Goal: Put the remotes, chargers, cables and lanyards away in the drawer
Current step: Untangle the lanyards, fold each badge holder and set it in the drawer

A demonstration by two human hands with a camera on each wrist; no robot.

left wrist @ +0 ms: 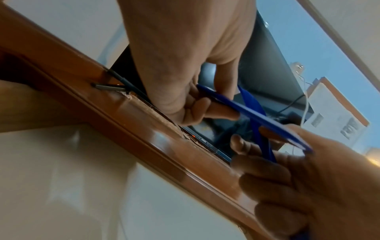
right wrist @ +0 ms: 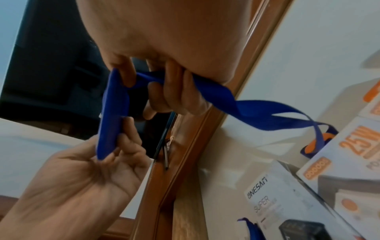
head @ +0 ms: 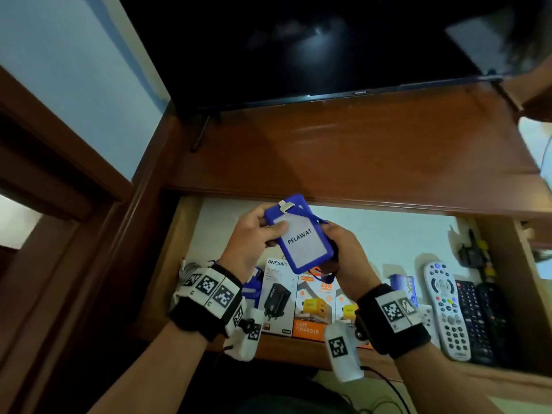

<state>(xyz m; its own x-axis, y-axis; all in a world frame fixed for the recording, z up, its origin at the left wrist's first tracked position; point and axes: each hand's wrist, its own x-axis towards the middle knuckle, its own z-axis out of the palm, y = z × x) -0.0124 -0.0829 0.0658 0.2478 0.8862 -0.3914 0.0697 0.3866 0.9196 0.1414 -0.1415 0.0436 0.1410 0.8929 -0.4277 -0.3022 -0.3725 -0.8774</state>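
A blue lanyard badge holder (head: 301,237) with a white card reading PELAWAT hangs above the open drawer (head: 388,231), held by both hands. My left hand (head: 273,231) pinches its upper left edge, thumb on the card. My right hand (head: 331,243) holds the lower right side, its fingers curled round the blue strap (right wrist: 205,91). The strap's loose end trails down toward the charger boxes (right wrist: 316,138). In the left wrist view the badge holder (left wrist: 252,115) shows edge-on between both hands, with the strap (left wrist: 257,129) crossing behind it.
The drawer holds a black-and-white charger box (head: 277,297), orange charger boxes (head: 313,306), another blue lanyard (head: 251,289), a white remote (head: 448,309), black remotes (head: 478,318) and a cable (head: 188,268) at the left. A TV (head: 298,40) stands on the wooden cabinet top (head: 358,144).
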